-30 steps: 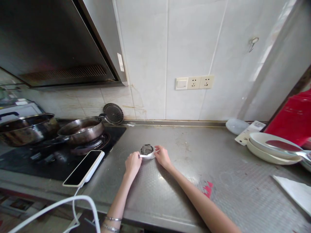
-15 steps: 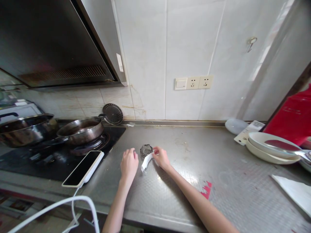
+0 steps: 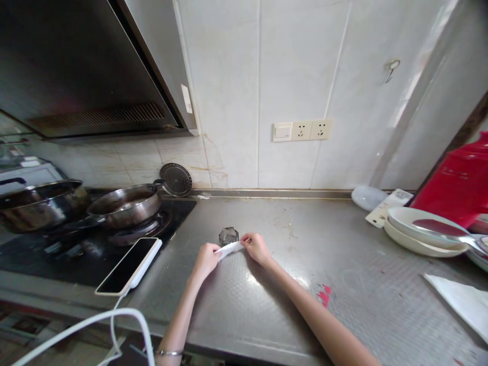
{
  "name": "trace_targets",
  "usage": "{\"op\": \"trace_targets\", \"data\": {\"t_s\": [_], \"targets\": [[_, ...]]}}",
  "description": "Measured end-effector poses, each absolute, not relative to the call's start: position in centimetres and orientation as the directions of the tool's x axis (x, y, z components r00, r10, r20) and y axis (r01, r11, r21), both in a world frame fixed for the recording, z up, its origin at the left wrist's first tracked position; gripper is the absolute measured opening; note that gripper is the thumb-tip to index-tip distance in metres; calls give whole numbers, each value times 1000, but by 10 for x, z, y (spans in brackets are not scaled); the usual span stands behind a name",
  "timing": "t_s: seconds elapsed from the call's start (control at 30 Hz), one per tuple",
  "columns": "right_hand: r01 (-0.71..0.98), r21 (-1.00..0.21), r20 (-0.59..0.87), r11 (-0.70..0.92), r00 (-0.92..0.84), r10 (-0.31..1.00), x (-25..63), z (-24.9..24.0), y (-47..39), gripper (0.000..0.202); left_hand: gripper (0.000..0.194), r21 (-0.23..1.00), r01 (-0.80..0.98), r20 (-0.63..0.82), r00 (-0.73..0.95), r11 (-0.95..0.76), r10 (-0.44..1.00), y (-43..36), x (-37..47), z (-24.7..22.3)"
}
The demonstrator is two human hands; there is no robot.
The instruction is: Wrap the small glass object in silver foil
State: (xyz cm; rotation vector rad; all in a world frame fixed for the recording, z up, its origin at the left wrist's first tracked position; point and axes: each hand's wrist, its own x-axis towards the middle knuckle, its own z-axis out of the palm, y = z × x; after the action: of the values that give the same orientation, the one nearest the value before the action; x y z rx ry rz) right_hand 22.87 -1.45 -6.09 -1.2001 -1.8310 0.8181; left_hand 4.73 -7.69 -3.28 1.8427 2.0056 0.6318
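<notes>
A narrow white strip (image 3: 230, 249), perhaps folded paper or tissue, is stretched between my two hands just above the steel counter (image 3: 290, 325). My left hand (image 3: 206, 260) pinches its left end with fingers and thumb. At the other end, the fingertips of my right hand (image 3: 256, 247) close on it. Right behind the strip stands a small dark, see-through faceted glass dish (image 3: 229, 235); the strip and fingers cover part of its lower side. I cannot make out anything inside the dish.
Left, a phone (image 3: 127, 266) lies at the edge of the black stove (image 3: 91, 259), which bears a pan (image 3: 125, 207) and a pot (image 3: 43, 206). A white cable (image 3: 89, 315) loops in front. To the right are stacked bowls (image 3: 423, 246), a red container (image 3: 450, 178) and red scraps (image 3: 324, 295).
My left hand has moved right and taken hold of the strip's loose end. The strip, which hung down from my right hand, now stretches between both hands.
</notes>
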Motion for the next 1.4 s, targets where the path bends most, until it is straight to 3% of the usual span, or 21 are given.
{"op": "trace_targets", "data": {"t_s": [0.23, 0.4, 0.53, 0.63, 1.03, 1.2, 1.4], "targets": [[414, -859, 270, 301, -132, 954, 212, -78, -7, 18, 19, 508, 840, 98, -276, 190, 956, -65, 47, -39], [368, -887, 268, 279, -83, 960, 204, -90, -1, 29, 46, 574, 794, 196, -371, 200, 908, -56, 46, -50], [311, -901, 280, 303, -118, 953, 198, -96, 0, 41, 69, 856, 516, 165, -291, 9, 942, -39, 42, -65], [278, -900, 304, 335, -152, 941, 194, -96, 0, 44, 74, 913, 407, 107, -224, -6, 969, -25, 38, -75], [127, -917, 326, 377, -306, 895, 193, -98, 14, 60, 75, 967, 252, 18, 37, -27, 999, -9, 8, -73], [28, -928, 315, 372, -474, 822, 211, -91, 26, 58, 79, 952, 304, -17, 142, -27, 990, 0, 0, -59], [-44, -932, 308, 361, -622, 720, 220, -74, 33, 61, 69, 909, 410, -19, 212, -71, 977, 2, 0, -44]]}}
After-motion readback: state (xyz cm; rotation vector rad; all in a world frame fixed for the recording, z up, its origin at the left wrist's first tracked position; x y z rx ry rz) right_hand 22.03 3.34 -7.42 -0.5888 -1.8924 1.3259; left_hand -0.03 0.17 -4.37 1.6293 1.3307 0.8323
